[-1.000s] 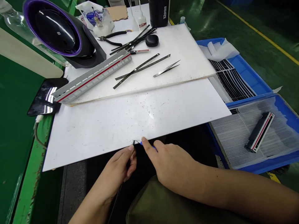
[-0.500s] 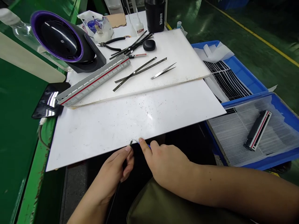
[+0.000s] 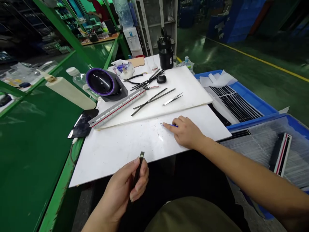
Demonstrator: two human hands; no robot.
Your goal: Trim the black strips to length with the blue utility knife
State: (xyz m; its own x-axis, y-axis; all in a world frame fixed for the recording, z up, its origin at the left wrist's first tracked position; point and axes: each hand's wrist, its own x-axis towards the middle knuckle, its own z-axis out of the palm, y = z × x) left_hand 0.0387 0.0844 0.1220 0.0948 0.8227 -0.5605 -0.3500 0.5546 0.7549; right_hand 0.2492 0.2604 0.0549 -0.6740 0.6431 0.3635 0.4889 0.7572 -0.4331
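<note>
A narrow black strip (image 3: pixel 137 172) with a pale patch near its upper end is pinched in my left hand (image 3: pixel 120 183). That hand is closed and sits at the near edge of the white board (image 3: pixel 101 158), the strip's lower part hidden by fingers and dark clothing. Over the board, my right hand (image 3: pixel 188 133) is closed around a slim blue-handled tool (image 3: pixel 174 125) whose metal tip points left; its exact kind is unclear. The index finger lies along the tool. Small dark specks are scattered on the board around the tip.
Behind lies a thick white slab (image 3: pixel 190 93) with tweezers (image 3: pixel 172 99), crossed black strips (image 3: pixel 149 101), pliers (image 3: pixel 134 79) and a grey red-lined bar (image 3: pixel 118 109). A purple-rimmed fan (image 3: pixel 100 82) and black bottle (image 3: pixel 165 54) stand behind. Blue trays (image 3: pixel 251 88) sit right.
My right hand has moved forward with the blue tool, away from my left hand. My left hand still holds the strip, now showing more of it. The view has tilted up.
</note>
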